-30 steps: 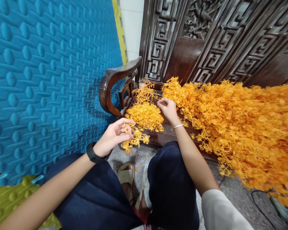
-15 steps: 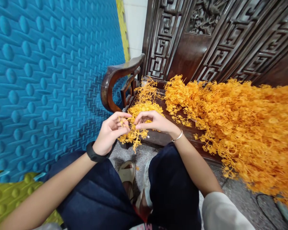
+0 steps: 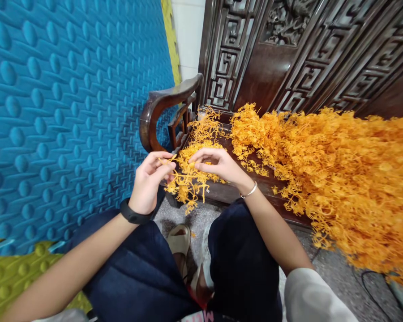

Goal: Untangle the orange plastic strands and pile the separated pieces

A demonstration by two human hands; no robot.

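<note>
My left hand (image 3: 147, 181) is closed in a pinch on a branching yellow-orange plastic sprig (image 3: 188, 184), whose thin, curled twigs dangle below the fingers. Facing it from the right, my right hand (image 3: 224, 166) has thumb and forefinger brought together at the sprig's upper right part. Exactly which twig sits between those right fingertips is hard to make out. Behind both hands, a small heap of similar sprigs (image 3: 206, 132) lies at the left end of a dark wooden bench (image 3: 262, 190). A far larger pile of orange sprigs (image 3: 356, 170) covers the bench to the right.
The bench's curved armrest (image 3: 154, 105) rises just beyond my left hand, and its carved backrest (image 3: 265, 76) stands behind the seat. A blue bumpy foam mat (image 3: 70, 112) fills the left side. Below are a speckled floor (image 3: 201, 217) and a black cable (image 3: 369, 290) at right.
My left hand has shifted slightly left and up, and its fingers have closed in. The right hand has risen a little. More of the sprig now hangs spread out between them.
</note>
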